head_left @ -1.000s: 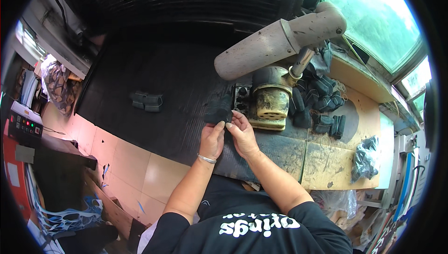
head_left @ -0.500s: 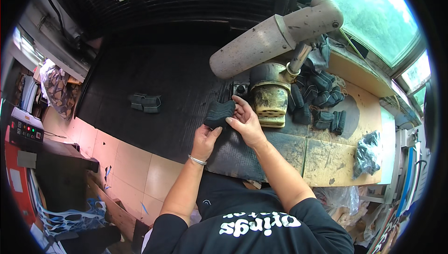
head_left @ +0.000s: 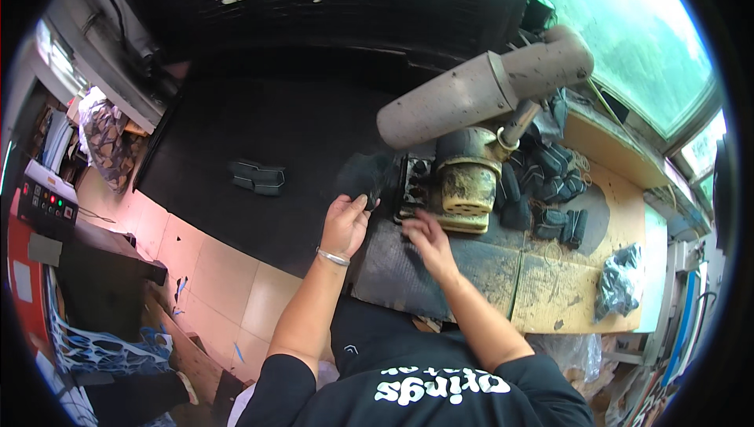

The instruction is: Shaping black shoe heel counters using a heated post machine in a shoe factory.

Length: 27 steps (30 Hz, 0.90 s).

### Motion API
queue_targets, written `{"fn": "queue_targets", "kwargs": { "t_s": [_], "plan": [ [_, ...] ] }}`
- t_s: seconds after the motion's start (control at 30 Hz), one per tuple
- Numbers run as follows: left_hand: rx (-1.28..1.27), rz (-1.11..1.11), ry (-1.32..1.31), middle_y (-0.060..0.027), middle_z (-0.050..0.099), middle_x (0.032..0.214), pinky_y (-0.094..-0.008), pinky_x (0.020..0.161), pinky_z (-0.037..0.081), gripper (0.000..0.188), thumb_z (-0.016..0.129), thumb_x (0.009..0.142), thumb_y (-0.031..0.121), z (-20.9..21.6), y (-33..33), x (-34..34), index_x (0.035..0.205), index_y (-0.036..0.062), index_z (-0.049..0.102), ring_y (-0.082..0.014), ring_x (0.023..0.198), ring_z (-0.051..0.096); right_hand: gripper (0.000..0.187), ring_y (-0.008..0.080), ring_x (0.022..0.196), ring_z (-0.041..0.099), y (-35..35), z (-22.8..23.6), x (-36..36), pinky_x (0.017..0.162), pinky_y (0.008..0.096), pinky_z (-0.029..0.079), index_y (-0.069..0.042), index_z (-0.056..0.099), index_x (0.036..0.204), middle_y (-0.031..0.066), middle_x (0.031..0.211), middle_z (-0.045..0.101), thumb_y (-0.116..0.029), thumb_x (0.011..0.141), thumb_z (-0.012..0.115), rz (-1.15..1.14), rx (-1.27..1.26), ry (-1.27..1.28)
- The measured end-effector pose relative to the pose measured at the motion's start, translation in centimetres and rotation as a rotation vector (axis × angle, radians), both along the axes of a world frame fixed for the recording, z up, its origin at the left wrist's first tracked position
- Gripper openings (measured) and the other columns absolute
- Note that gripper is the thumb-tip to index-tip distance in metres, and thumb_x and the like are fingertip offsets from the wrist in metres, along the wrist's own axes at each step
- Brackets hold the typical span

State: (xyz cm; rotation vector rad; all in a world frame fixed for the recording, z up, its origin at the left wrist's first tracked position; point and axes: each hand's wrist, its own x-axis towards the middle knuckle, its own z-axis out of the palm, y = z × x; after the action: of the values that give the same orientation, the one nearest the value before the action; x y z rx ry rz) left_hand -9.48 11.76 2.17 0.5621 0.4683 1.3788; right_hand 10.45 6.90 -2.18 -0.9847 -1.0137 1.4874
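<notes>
A stack of dark, thin, curved pieces [head_left: 363,176], smeared by motion, is held at its near end by my left hand [head_left: 345,227]. The thumb presses on top and the fingers curl beneath. My right hand [head_left: 430,245] is off the stack, its fingers loosely apart and partly blurred, close to the front of the stained yellowish machine base [head_left: 467,187]. I see nothing in it. On the black surface to the left rests a bundle of similar dark pieces [head_left: 259,177] bound with a light band.
A thick grey pipe arm [head_left: 448,105] reaches over the bench from the machine. Several bound dark bundles [head_left: 550,184] pile up to its right, with loose bands [head_left: 553,253] nearby. A clear plastic bag [head_left: 619,282] lies at the far right. A control box [head_left: 49,195] stands left.
My right hand has let go of the stack and moved right and down toward the machine's base. My left hand keeps the stack, which has tilted. The view has shifted slightly.
</notes>
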Motion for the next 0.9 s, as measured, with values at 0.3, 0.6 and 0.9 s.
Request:
{"fn": "queue_targets", "kwargs": {
  "t_s": [0.3,0.6,0.9],
  "plan": [
    [0.033,0.021,-0.049,-0.0075,0.068,0.093,-0.0429,0.098,0.043,0.009,0.062,0.090,0.002,3.4,5.1,0.4,0.085,0.0079,0.058,-0.0188,0.095,0.063,0.038,0.0139,0.087,0.064,-3.5,-4.7,2.3,0.082,0.0268,0.052,0.007,0.044,0.131,0.0112,0.101,0.065,-0.003,0.095,0.053,0.112,0.048,-0.219],
    [0.082,0.014,0.021,-0.0084,0.068,0.092,-0.0418,0.096,0.045,0.009,0.064,0.088,0.000,3.3,6.4,1.2,0.086,0.0070,0.058,-0.0186,0.094,0.063,0.037,0.0139,0.086,0.064,-3.5,-4.4,2.1,0.081,0.0272,0.053,0.009,0.046,0.128,0.0120,0.098,0.065,-0.002,0.094,0.053,0.102,0.058,-0.221],
    [0.155,-0.019,0.133,-0.0057,0.067,0.101,-0.0307,0.091,0.046,0.016,0.064,0.088,0.001,2.3,6.3,1.1,0.104,0.0039,0.062,-0.0154,0.096,0.062,0.037,0.0141,0.086,0.064,-3.6,-4.6,2.1,0.081,0.0271,0.053,0.009,0.047,0.128,0.0121,0.098,0.065,-0.001,0.093,0.053,0.101,0.057,-0.219]
  ]
}}
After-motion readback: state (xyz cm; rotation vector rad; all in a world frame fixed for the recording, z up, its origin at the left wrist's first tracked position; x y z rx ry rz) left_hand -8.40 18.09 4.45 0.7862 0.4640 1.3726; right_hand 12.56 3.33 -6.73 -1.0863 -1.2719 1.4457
